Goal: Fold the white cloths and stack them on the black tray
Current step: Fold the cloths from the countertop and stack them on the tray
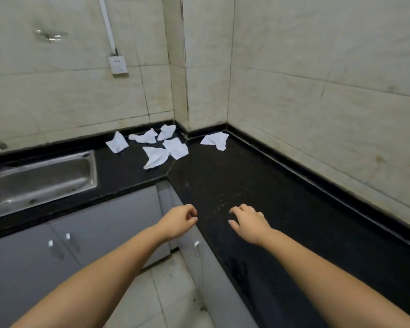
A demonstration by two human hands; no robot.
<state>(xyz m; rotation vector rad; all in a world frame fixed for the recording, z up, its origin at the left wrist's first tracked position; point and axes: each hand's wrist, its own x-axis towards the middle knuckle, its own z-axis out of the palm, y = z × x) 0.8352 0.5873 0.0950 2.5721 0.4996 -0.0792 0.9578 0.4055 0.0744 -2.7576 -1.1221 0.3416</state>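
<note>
1. Six white cloths lie crumpled and unfolded on the black table (246,185), gathered at its inner corner, the landmark used below: one cloth (117,142) farthest toward the sink, a cluster of four cloths (166,144) just beside the corner, and a single cloth (215,140) on the corner's right-hand side.
2. No black tray can be made out; it may be out of view or lost against the dark table, so a fold could finish with nowhere to stack.
3. The left hand (179,221) and right hand (249,222) hover well short of the corner, fingers loosely curled, grasping nothing.
4. Likely risk: the clustered cloths touch or overlap, so a pinch at one may drag a neighbour along.
5. Likely risk: the table looks dusty where the hands hover, which could soil white fabric flattened there.
6. The steel sink (45,176) lies left of the corner; a cloth swept that way could drop into the basin.
</note>
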